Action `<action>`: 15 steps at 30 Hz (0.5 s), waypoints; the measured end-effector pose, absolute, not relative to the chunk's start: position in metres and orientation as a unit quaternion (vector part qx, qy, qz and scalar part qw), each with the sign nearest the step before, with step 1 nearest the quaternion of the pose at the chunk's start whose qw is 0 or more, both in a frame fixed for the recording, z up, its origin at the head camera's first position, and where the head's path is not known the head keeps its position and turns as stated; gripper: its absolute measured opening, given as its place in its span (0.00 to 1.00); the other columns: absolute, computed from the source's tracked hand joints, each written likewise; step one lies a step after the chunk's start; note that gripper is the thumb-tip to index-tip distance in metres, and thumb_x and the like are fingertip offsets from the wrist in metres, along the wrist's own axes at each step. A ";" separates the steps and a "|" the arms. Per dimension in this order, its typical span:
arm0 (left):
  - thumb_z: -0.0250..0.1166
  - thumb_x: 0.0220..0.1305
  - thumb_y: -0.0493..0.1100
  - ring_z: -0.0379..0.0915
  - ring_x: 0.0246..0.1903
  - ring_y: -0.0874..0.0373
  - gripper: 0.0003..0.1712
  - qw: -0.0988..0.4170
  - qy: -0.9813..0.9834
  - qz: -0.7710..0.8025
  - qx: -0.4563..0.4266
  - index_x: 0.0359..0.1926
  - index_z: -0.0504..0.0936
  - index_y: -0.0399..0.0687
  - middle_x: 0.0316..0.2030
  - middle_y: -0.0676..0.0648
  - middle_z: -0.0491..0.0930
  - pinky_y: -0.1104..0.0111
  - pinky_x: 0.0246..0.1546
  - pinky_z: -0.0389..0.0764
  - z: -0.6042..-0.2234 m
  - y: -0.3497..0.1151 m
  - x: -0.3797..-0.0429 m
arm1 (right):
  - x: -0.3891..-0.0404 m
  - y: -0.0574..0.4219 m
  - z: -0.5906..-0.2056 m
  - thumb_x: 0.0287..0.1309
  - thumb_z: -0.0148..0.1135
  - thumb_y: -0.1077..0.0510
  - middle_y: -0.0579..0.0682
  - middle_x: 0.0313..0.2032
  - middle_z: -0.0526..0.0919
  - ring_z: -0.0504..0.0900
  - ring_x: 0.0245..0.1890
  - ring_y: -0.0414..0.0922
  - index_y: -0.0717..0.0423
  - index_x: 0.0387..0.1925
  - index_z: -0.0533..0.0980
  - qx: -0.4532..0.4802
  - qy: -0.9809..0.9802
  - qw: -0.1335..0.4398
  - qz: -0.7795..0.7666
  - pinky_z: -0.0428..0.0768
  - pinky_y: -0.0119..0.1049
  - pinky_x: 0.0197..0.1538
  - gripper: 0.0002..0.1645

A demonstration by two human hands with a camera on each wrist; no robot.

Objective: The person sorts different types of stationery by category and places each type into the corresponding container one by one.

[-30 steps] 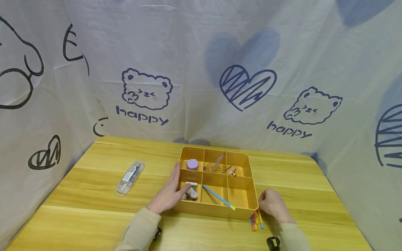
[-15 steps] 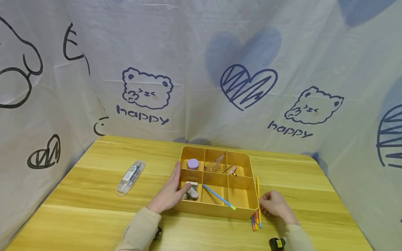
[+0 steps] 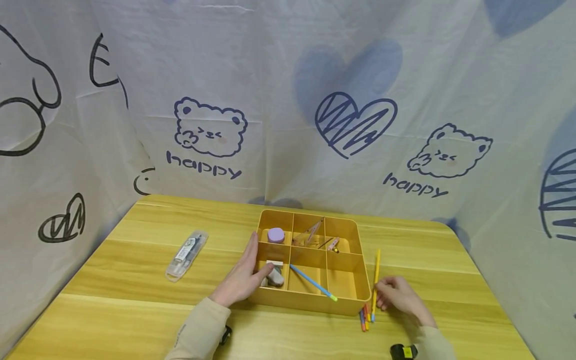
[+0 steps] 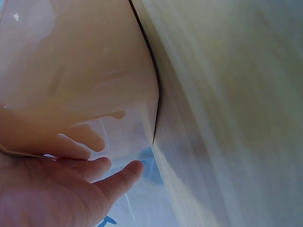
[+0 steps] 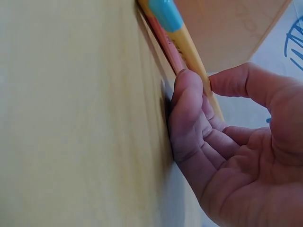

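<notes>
Head view: the right hand (image 3: 401, 297) is pinching a yellow pencil (image 3: 377, 267) left of its fingers (image 5: 188, 101), lengthwise beside the box (image 3: 306, 302) the left hand (image 3: 241, 278) is gripping.

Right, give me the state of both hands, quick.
Left hand: open, fingers fairly straight against the side of the yellow organizer, thumb over its rim.
Right hand: closed, pinching a yellow pencil between thumb and forefinger.
</notes>
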State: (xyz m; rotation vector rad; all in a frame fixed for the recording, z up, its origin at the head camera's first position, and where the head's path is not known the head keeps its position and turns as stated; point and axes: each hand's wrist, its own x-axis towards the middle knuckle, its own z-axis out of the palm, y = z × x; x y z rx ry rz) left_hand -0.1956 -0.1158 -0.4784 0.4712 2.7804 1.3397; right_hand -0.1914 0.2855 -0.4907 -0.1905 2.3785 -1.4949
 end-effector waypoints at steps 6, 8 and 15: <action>0.54 0.77 0.51 0.35 0.80 0.41 0.50 0.009 0.890 0.430 0.154 0.79 0.31 0.37 0.81 0.36 0.31 0.48 0.79 0.46 -0.478 -0.116 -0.196 | -0.188 0.290 -0.490 0.73 0.47 0.63 0.44 0.26 0.80 0.80 0.26 0.35 0.69 0.38 0.74 -0.075 0.774 0.187 -0.600 0.83 0.28 0.32 0.12; 0.54 0.77 0.51 0.35 0.80 0.41 0.50 0.010 0.890 0.429 0.153 0.79 0.31 0.38 0.81 0.36 0.31 0.48 0.80 0.46 -0.478 -0.116 -0.196 | -0.186 0.293 -0.491 0.75 0.47 0.62 0.44 0.28 0.79 0.80 0.27 0.35 0.69 0.40 0.73 -0.077 0.764 0.192 -0.611 0.83 0.28 0.34 0.13; 0.54 0.77 0.51 0.36 0.80 0.41 0.50 0.012 0.890 0.429 0.152 0.80 0.31 0.40 0.81 0.37 0.30 0.48 0.79 0.46 -0.478 -0.116 -0.196 | -0.182 0.294 -0.493 0.77 0.45 0.59 0.43 0.33 0.81 0.81 0.31 0.34 0.74 0.50 0.70 -0.048 0.753 0.177 -0.633 0.84 0.29 0.38 0.18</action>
